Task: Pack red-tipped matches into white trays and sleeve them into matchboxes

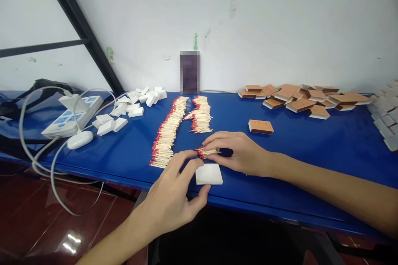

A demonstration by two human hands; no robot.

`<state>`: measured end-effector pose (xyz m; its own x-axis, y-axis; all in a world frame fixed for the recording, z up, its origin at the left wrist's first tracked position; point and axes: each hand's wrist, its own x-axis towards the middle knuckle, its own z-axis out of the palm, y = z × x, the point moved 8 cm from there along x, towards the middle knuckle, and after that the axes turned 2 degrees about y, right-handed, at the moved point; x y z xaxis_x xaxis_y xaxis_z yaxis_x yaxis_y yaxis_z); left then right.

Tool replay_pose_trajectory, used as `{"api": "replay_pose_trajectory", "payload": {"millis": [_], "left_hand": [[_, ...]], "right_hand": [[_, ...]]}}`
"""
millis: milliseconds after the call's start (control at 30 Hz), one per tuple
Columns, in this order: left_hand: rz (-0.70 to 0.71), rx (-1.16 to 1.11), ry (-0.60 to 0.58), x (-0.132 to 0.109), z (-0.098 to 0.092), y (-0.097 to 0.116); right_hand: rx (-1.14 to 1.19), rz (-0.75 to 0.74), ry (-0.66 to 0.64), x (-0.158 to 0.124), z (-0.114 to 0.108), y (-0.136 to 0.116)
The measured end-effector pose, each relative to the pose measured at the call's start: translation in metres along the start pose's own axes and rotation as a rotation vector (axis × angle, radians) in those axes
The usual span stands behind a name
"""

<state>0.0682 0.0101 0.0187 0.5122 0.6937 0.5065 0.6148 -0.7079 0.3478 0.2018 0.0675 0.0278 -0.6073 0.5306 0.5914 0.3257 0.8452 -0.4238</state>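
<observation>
My right hand [239, 153] is closed on a small bunch of matches [205, 153], their red heads pointing left, just above the blue tabletop. Below it lies a white matchbox tray [209, 174]. My left hand [177, 192] holds this tray between the thumb at its near edge and a finger at its far left corner; the index fingertip reaches toward the match heads. Behind the hands, a long row of matches [169, 132] runs toward the wall, with a shorter pile of matches [202, 116] beside it. A single orange matchbox [260, 126] lies beyond my right hand.
White trays [135, 112] are scattered at back left, near a power strip [73, 116] with looping white cables. Orange matchbox sleeves [298, 99] are heaped at back right. Stacked boxes [387, 116] stand at the far right. A dark pixelated object [190, 72] leans by the wall.
</observation>
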Motion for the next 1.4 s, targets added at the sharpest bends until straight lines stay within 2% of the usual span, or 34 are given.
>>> {"api": "replay_pose_trajectory", "payload": {"millis": [233,600,967,1400], "left_hand": [[-0.005,-0.007,0.034,-0.001,-0.001,-0.002],[0.004,-0.013,0.053,-0.002,-0.002,-0.002],[0.0,-0.022,0.056,-0.002,-0.002,-0.002],[0.01,-0.062,0.038,0.003,-0.001,0.0]], "right_hand": [[-0.019,0.064,-0.066,0.003,0.002,0.001],[-0.02,0.039,-0.071,0.005,0.001,-0.002],[0.049,0.216,-0.093,0.005,0.002,0.009],[0.047,0.056,-0.045,0.005,0.002,0.0]]}}
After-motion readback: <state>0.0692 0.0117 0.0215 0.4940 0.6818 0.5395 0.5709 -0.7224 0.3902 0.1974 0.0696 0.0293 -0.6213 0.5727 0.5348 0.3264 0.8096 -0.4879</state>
